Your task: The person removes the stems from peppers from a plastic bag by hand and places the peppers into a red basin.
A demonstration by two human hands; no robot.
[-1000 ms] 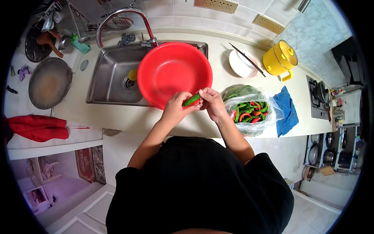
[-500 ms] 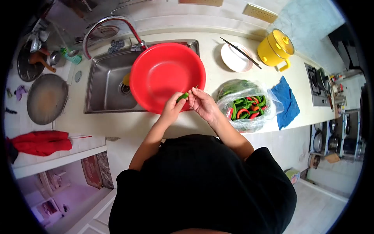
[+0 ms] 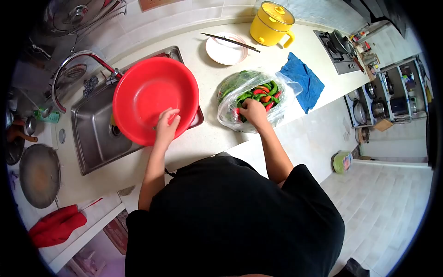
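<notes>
My left hand (image 3: 167, 123) is over the near rim of a large red plastic basin (image 3: 138, 74), its fingers loosely apart. A small dark bit shows beside it, too small to make out. My right hand (image 3: 254, 112) reaches into a clear plastic bag (image 3: 226, 119) of red and green chili peppers (image 3: 273, 87). Its fingertips are pinched together at a red chili pepper (image 3: 238, 111) on the bag's left side. Other fingers are partly hidden behind the hand.
The basin rests across a steel sink (image 3: 92, 150) with a curved faucet (image 3: 69, 57). Behind the bag are a white bowl (image 3: 224, 53) with black chopsticks (image 3: 230, 41) across it and a yellow pot (image 3: 270, 27). A blue cloth (image 3: 304, 83) and a stove (image 3: 332, 51) lie rightward.
My hands have separated; the right went from the basin's edge to the pepper bag. The left let go of the green pepper and stays at the basin. The view has turned right.
</notes>
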